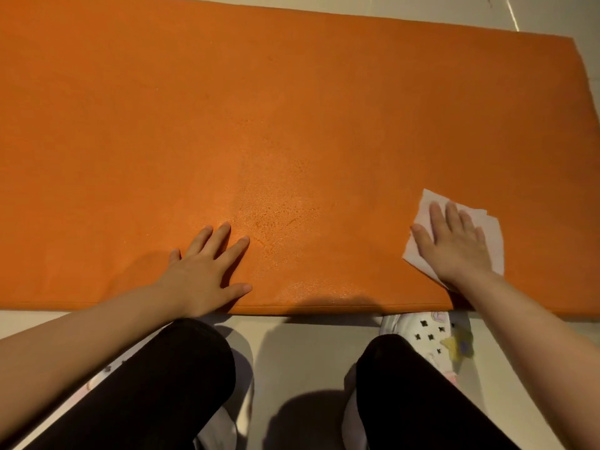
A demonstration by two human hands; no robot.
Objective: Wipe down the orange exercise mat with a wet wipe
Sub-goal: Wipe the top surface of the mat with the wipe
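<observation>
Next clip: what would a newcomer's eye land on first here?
The big orange mat fills most of the view. At its near right, the right hand presses a white wipe flat on it; the left hand rests spread near the front edge, beside a glistening wet patch.

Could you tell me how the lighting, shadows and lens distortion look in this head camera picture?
Head view: warm, dim light; sheen on the orange mat between left hand and right hand; soft shadows below the near edge; wide-angle bending of the mat's edges.

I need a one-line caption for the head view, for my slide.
Right hand presses a wet wipe on the orange mat; left hand rests flat.
</observation>
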